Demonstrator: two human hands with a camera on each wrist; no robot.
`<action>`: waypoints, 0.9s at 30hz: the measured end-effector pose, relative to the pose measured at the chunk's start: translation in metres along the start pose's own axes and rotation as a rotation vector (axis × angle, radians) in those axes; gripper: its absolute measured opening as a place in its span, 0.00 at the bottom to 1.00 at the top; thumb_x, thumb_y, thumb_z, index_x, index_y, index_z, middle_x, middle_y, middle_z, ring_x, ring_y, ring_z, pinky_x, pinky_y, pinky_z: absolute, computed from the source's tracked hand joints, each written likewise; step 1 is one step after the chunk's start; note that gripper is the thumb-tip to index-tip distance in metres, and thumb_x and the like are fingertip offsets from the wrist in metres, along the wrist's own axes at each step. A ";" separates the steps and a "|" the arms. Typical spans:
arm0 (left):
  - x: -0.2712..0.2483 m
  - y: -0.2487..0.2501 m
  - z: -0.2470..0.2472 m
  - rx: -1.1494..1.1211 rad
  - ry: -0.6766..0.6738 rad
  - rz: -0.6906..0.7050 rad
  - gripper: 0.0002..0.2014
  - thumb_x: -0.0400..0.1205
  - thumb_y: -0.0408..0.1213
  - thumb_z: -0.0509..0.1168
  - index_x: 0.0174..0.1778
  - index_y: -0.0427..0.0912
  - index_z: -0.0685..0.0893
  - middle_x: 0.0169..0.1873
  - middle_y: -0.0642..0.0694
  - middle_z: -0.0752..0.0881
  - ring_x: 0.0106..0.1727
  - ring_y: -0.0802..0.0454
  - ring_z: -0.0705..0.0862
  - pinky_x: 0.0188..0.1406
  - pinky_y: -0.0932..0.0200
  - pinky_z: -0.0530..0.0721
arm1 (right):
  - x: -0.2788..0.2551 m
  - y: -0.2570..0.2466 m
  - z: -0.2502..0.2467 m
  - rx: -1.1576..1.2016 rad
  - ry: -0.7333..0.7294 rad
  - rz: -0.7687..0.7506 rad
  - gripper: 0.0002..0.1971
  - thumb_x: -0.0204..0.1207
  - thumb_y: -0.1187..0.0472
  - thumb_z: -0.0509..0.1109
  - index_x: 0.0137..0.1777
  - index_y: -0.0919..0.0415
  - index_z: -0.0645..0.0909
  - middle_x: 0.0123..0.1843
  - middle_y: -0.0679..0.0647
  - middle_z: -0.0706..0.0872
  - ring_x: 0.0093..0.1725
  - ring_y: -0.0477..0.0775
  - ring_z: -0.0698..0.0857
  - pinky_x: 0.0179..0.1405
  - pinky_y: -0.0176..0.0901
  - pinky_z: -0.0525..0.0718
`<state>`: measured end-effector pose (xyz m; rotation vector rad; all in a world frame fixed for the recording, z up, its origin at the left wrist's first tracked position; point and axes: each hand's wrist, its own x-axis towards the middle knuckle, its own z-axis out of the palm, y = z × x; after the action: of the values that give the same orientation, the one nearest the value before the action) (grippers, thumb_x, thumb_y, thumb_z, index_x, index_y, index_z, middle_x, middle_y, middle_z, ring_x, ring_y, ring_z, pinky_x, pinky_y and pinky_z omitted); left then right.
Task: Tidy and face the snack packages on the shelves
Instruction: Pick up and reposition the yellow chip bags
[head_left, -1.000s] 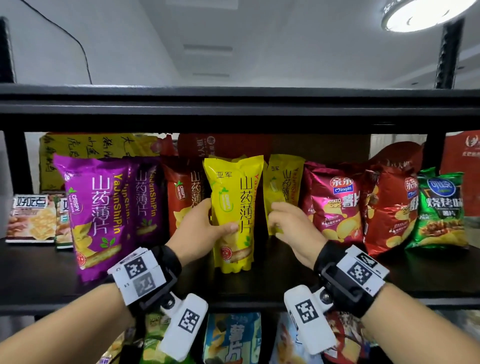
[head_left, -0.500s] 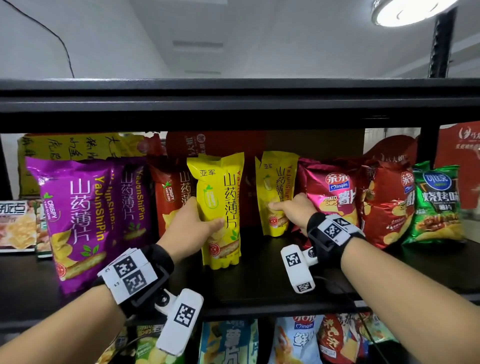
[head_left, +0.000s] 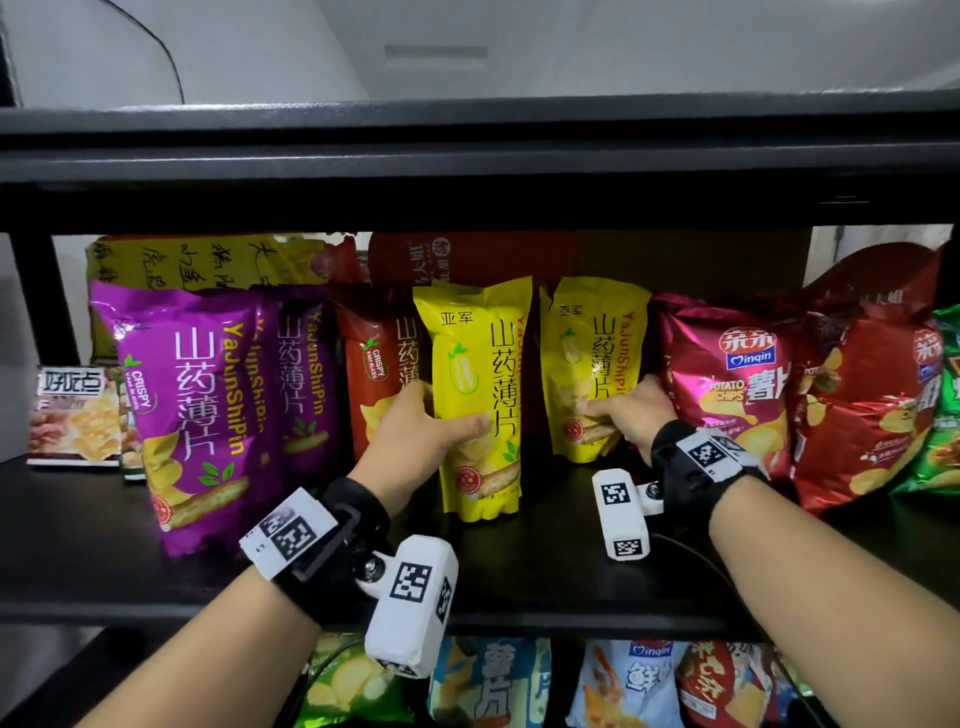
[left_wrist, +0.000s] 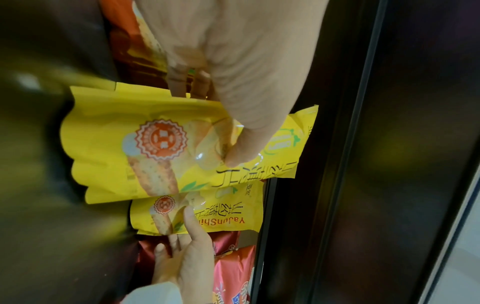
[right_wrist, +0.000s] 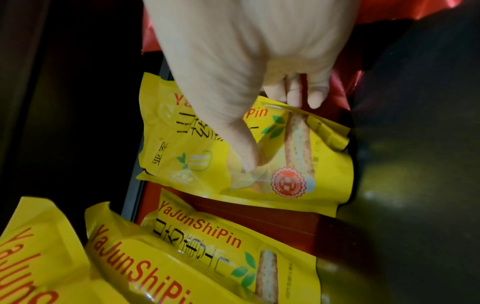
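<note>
i read this as a shop-style display, possibly a mock one: black metal shelving (head_left: 467, 171) in tiers, snack bags (head_left: 727, 374) faced outward in a row, more bags (head_left: 628, 680) on the tier below.

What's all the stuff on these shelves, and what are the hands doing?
Yellow bags: two, shelf middle, upright, one in each hand.
Purple bags: two, left, overlapping.
Red-brown bag: one, behind left hand.
Magenta chip bag: one, right of yellow.
Red chip bag: one, further right.
Green bag: one, right edge.
Cracker box: one, far left.
Lower-shelf bags: several, mixed colours.
Shelf: black.
Left hand: grips nearer yellow bag.
Right hand: grips farther yellow bag.
</note>
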<state>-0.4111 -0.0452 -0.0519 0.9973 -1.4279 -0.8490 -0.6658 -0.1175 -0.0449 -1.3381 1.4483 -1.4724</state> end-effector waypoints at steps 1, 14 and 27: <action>0.000 -0.001 0.000 -0.003 0.003 0.002 0.37 0.61 0.45 0.83 0.66 0.40 0.79 0.54 0.47 0.93 0.54 0.49 0.92 0.59 0.46 0.89 | -0.001 0.001 0.000 0.012 -0.011 -0.018 0.34 0.66 0.76 0.81 0.72 0.73 0.72 0.57 0.65 0.89 0.27 0.53 0.91 0.20 0.41 0.87; -0.002 -0.003 0.004 -0.040 0.012 -0.013 0.29 0.73 0.33 0.81 0.67 0.37 0.77 0.55 0.43 0.92 0.56 0.45 0.92 0.59 0.45 0.88 | -0.023 -0.006 -0.011 -0.261 0.057 -0.211 0.21 0.71 0.55 0.82 0.24 0.62 0.77 0.24 0.54 0.79 0.26 0.53 0.74 0.33 0.47 0.73; -0.022 0.006 0.006 0.175 0.308 0.207 0.32 0.69 0.37 0.84 0.59 0.47 0.70 0.56 0.50 0.82 0.52 0.58 0.85 0.44 0.69 0.80 | -0.103 -0.036 -0.060 -0.351 0.131 -0.421 0.27 0.79 0.57 0.74 0.20 0.63 0.70 0.22 0.62 0.73 0.27 0.63 0.72 0.32 0.55 0.70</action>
<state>-0.4174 -0.0230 -0.0551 1.0399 -1.3258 -0.4044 -0.6899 0.0023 -0.0227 -1.8820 1.6328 -1.6405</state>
